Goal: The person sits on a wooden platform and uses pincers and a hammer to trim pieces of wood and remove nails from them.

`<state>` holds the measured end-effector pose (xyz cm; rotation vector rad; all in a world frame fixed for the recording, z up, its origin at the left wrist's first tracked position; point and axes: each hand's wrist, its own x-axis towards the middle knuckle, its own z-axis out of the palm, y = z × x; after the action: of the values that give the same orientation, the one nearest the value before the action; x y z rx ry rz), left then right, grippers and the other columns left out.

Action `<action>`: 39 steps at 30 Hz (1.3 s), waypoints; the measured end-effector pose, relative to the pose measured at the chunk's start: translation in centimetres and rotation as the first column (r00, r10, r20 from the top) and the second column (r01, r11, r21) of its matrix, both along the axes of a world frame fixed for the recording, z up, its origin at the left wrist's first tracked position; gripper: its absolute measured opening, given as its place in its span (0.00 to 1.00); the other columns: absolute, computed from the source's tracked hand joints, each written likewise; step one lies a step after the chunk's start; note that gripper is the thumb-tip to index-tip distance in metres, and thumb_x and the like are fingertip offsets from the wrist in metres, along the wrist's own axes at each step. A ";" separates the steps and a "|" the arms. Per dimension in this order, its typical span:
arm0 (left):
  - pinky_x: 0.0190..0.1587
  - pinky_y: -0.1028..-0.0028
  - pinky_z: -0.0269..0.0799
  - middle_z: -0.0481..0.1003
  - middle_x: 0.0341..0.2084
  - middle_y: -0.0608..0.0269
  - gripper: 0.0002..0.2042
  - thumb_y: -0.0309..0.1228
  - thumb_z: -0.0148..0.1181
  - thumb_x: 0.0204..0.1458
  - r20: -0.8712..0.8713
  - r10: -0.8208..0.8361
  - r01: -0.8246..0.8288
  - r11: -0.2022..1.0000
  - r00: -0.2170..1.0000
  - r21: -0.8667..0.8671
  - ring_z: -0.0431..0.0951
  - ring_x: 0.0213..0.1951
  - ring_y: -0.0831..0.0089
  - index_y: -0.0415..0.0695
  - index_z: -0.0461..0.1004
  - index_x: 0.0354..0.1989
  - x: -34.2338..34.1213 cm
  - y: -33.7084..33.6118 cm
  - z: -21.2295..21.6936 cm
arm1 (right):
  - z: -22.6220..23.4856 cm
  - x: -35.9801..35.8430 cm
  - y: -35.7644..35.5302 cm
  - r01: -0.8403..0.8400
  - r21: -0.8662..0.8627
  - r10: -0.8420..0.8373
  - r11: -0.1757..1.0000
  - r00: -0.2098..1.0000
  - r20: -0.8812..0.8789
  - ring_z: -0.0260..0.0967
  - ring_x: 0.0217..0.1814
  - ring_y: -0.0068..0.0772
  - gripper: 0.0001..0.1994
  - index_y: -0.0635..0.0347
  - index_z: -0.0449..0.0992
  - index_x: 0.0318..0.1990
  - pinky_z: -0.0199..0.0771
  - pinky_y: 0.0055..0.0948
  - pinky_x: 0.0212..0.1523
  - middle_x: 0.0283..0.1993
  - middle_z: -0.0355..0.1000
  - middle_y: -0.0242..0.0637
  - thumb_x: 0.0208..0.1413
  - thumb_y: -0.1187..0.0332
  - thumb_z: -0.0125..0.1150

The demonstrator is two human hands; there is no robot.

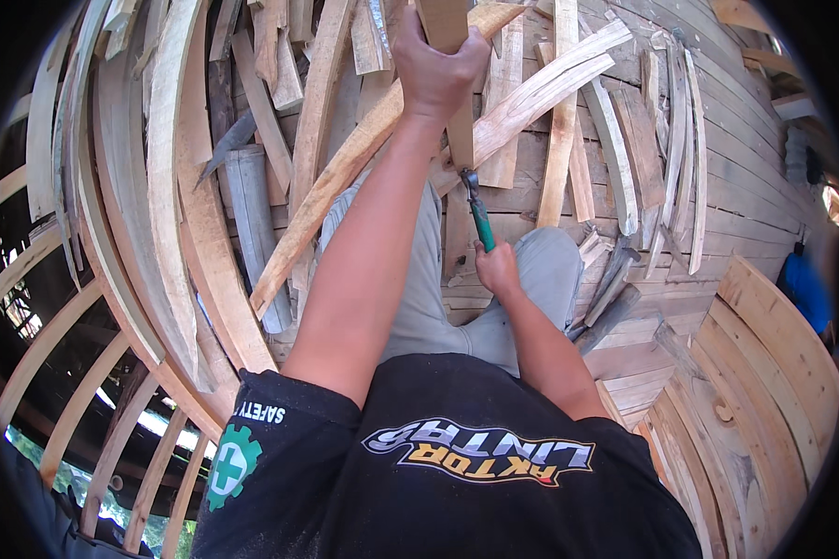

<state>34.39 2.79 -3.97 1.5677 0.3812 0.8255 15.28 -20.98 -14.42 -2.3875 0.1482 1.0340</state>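
Note:
My left hand (435,70) is raised at the far middle, its fingers wrapped round an upright wooden plank (460,140). Lower down and to the right, my right hand (499,268) grips a hammer (481,219) by its green handle. The hammer's dark metal head is up against or just beside the plank's lower end; I cannot tell if they touch. A long, narrow wood strip (345,168) slants behind my left forearm. Farther right, a pale split board (541,98) lies slanted near the plank.
Loose boards and offcuts (559,130) cover much of the plank floor (718,168). A grey round post (250,224) lies left of my legs. Curved timbers (177,186) run along the left, with open gaps between ribs (42,349). Planks (755,373) line the right; a blue object (804,287) hangs there.

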 end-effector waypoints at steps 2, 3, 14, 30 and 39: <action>0.28 0.71 0.71 0.73 0.19 0.63 0.11 0.28 0.62 0.41 0.031 -0.019 0.021 0.998 0.999 -0.060 0.74 0.21 0.74 0.38 0.68 0.31 0.1 0.5 -0.3 | -1.1 0.1 0.2 0.007 -0.009 -0.007 1.000 0.999 0.043 0.70 0.44 0.68 0.12 0.67 0.74 0.37 0.69 0.55 0.45 0.36 0.73 0.64 0.55 0.64 0.57; 0.28 0.71 0.71 0.73 0.19 0.63 0.11 0.28 0.62 0.41 0.008 -0.020 0.020 0.994 1.000 -0.105 0.73 0.21 0.74 0.38 0.68 0.31 -0.7 0.7 -0.7 | -0.7 -0.7 0.2 0.001 -0.028 -0.001 1.000 1.000 0.027 0.70 0.44 0.68 0.13 0.67 0.74 0.37 0.69 0.55 0.45 0.37 0.73 0.64 0.55 0.64 0.58; 0.26 0.72 0.67 0.70 0.20 0.69 0.05 0.25 0.61 0.45 0.004 -0.058 0.058 0.985 0.998 -0.161 0.70 0.23 0.78 0.41 0.70 0.28 -1.4 1.1 0.6 | -2.8 -0.8 0.8 0.031 0.025 -0.032 0.999 0.998 0.051 0.71 0.42 0.68 0.12 0.66 0.73 0.38 0.69 0.55 0.44 0.34 0.73 0.64 0.56 0.63 0.57; 0.25 0.75 0.69 0.71 0.18 0.68 0.05 0.30 0.56 0.46 -0.212 -0.062 0.054 0.997 0.975 -0.046 0.73 0.21 0.76 0.42 0.72 0.27 -1.6 1.7 2.0 | -4.9 -3.2 1.5 0.090 0.067 -0.095 0.994 0.992 0.079 0.70 0.44 0.68 0.13 0.63 0.72 0.40 0.68 0.56 0.44 0.36 0.73 0.63 0.58 0.61 0.55; 0.22 0.75 0.73 0.75 0.17 0.62 0.05 0.25 0.57 0.45 0.057 -0.102 0.107 0.989 0.993 -0.103 0.76 0.17 0.75 0.37 0.70 0.25 -0.9 2.5 -0.6 | -6.9 -1.5 -0.8 0.021 0.173 -0.040 0.985 0.994 0.103 0.70 0.43 0.69 0.12 0.62 0.72 0.41 0.69 0.56 0.43 0.36 0.73 0.62 0.58 0.61 0.56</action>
<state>33.52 5.25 -4.54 1.4530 0.2981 0.7513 13.82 -21.79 -21.36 -2.2701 0.0543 0.8664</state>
